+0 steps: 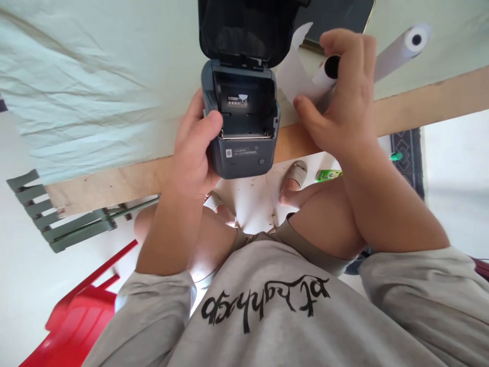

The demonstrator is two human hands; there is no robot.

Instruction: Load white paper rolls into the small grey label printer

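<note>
My left hand [194,145] is wrapped round the left side of a dark portable label printer [244,155], with the thumb on its upper edge. The printer's black lid [244,30] is swung up, and its paper bay shows no roll inside. Just right of it, my right hand [346,97] grips a white paper roll [324,81] with a dark core. A loose strip of its paper curls up and leftward, close to the printer. Part of the roll is hidden by the fingers.
Another white paper roll [401,48] lies on the cloth-covered table [95,92] at the right. Behind the hands is a dark flat object [340,20]. The table's wooden edge [420,107] runs below. A red plastic chair [84,316] stands at the lower left.
</note>
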